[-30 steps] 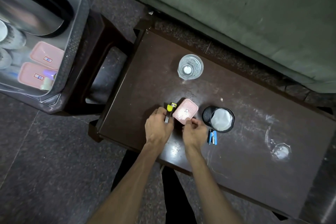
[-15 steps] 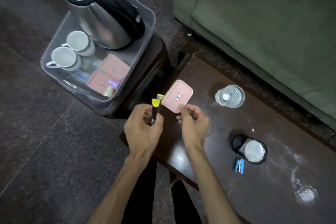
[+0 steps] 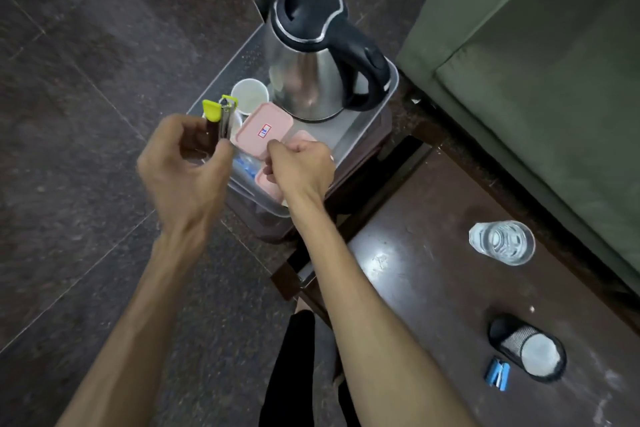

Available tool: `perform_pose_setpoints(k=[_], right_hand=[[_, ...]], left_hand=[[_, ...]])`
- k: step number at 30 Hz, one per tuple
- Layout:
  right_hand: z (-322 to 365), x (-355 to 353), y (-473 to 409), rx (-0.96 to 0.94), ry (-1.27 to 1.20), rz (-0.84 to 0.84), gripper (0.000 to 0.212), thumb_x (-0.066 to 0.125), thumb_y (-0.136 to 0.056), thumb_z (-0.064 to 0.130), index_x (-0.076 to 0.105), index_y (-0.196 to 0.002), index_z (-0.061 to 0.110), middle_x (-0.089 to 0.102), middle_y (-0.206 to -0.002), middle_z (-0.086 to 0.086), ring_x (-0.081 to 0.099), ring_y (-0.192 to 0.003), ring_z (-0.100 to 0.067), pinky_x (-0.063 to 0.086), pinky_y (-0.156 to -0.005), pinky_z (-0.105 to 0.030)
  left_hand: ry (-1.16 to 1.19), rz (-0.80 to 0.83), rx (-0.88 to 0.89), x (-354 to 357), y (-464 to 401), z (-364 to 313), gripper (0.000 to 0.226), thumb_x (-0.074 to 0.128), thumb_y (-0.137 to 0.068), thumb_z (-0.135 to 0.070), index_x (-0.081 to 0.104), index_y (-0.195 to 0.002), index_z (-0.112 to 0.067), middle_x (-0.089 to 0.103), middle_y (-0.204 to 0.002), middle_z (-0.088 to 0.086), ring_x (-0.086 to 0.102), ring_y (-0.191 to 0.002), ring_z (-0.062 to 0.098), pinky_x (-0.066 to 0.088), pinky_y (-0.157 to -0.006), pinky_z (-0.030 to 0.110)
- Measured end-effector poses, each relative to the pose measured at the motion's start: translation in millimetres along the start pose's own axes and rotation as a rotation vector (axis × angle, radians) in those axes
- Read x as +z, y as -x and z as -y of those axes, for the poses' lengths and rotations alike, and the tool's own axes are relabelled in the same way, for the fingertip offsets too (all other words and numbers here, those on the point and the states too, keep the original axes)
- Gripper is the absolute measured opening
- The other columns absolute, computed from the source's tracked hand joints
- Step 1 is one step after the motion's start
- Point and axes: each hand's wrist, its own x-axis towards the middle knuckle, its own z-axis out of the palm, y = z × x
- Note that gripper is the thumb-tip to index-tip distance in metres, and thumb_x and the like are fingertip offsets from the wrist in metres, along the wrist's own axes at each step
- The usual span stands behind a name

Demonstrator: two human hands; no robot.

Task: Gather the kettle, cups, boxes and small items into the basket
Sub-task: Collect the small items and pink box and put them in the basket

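A clear plastic basket (image 3: 360, 135) stands on a dark stool and holds a steel kettle (image 3: 308, 55) with a black lid, a white cup (image 3: 250, 96) and pink boxes (image 3: 268, 187). My right hand (image 3: 298, 168) holds a pink lidded box (image 3: 265, 128) over the basket's near half. My left hand (image 3: 185, 168) grips a yellow-tipped lighter (image 3: 216, 116) at the basket's left rim. On the dark table remain a glass of water (image 3: 502, 242), a black mesh cup (image 3: 527, 347) lying on its side and a small blue stapler (image 3: 497, 373).
A green sofa (image 3: 540, 80) runs along the right, close behind the table (image 3: 426, 288). Dark tiled floor (image 3: 86, 80) spreads to the left of the stool. My legs show below between the arms.
Both hands lifted the pink box and the lighter off the table and carried them left, over the basket. The view swung with them toward the basket.
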Motion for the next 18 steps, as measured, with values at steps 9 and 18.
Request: perform_pose_setpoints(k=[9, 18], right_hand=[[-11, 28, -11, 0.047, 0.197, -0.073, 0.027, 0.078, -0.073, 0.031, 0.083, -0.087, 0.009, 0.081, -0.089, -0.012, 0.076, -0.093, -0.032, 0.059, -0.080, -0.029], [-19, 20, -12, -0.052, 0.275, -0.057, 0.009, 0.071, -0.079, 0.015, 0.080, -0.077, 0.016, 0.081, -0.081, -0.002, 0.075, -0.091, -0.027, 0.061, -0.083, -0.032]], left_hand=[[-0.305, 0.383, 0.130, 24, -31, 32, 0.024, 0.067, -0.072, -0.031, 0.070, -0.091, -0.017, 0.068, -0.087, 0.003, 0.063, -0.079, 0.030, 0.049, -0.069, 0.037], [-0.395, 0.420, 0.132, 53, -22, 51, 0.023, 0.073, -0.078, -0.018, 0.073, -0.100, -0.014, 0.068, -0.096, 0.008, 0.066, -0.081, 0.036, 0.054, -0.071, 0.044]])
